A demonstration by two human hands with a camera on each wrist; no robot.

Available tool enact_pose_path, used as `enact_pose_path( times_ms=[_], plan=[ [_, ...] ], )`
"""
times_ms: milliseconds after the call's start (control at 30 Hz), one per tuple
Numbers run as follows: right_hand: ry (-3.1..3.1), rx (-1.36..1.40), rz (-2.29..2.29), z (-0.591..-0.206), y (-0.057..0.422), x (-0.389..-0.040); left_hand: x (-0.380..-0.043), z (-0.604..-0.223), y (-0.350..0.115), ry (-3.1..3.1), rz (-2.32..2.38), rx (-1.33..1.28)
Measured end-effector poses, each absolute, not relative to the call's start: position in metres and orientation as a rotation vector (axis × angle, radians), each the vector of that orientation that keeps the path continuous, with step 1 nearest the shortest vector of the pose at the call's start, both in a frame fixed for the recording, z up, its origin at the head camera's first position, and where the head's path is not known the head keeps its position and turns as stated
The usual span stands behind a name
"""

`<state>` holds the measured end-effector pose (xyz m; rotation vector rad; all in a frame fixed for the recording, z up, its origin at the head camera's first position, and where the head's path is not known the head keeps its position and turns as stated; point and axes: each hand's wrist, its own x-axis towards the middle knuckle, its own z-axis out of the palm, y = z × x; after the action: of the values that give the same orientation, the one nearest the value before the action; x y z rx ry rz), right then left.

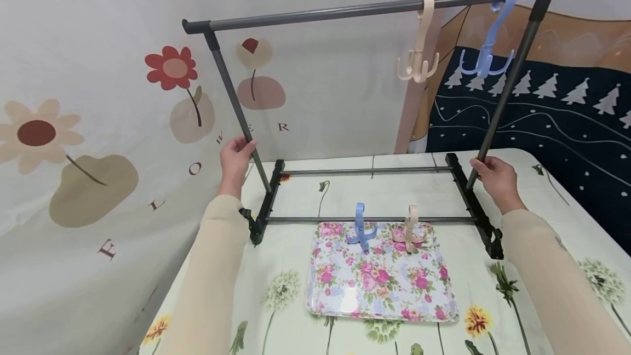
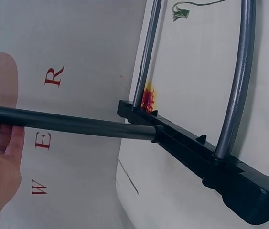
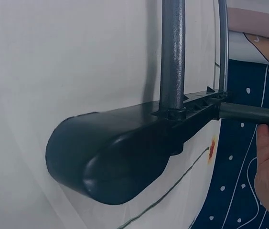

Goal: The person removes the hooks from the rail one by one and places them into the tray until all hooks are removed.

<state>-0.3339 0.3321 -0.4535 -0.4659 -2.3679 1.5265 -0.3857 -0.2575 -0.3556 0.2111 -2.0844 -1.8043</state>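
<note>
A dark grey clothes rack stands on the table, with a long top bar (image 1: 315,14) across two uprights. My left hand (image 1: 234,166) grips the left upright (image 1: 229,81) low down, above its black foot (image 2: 182,148). On the other side, my right hand (image 1: 498,179) holds the right upright (image 1: 508,84) between thumb and fingers, just over the right foot (image 3: 120,148). From the top bar's right part hang a beige multi-prong hook (image 1: 418,62) and a blue one (image 1: 487,53). Two thin lower rods join the feet.
A pink-flowered tray (image 1: 379,295) lies in front of the rack. A second blue hook (image 1: 360,232) and a second beige hook (image 1: 409,233) lie at its far edge. Behind the table hangs a flower-print curtain (image 1: 335,92); dark tree-print fabric (image 1: 567,119) lies right.
</note>
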Motion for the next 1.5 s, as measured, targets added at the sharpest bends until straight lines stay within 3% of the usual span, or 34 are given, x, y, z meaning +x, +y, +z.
enact_pose_path(
  times_ms=[667,1000,1500],
  plan=[
    [-2.492,-0.416,1.312,-0.405,0.318,-0.310,-0.385,-0.357,-0.251,-2.132,-1.760,0.184],
    [-2.338,-0.471,1.289,-0.354,0.316,-0.302,-0.382,-0.355,-0.251,-2.148,-1.750,0.185],
    [-1.919,-0.328,1.420,-0.270,0.295,-0.292,-0.381,-0.353,-0.258,-2.169,-1.718,0.200]
  ],
)
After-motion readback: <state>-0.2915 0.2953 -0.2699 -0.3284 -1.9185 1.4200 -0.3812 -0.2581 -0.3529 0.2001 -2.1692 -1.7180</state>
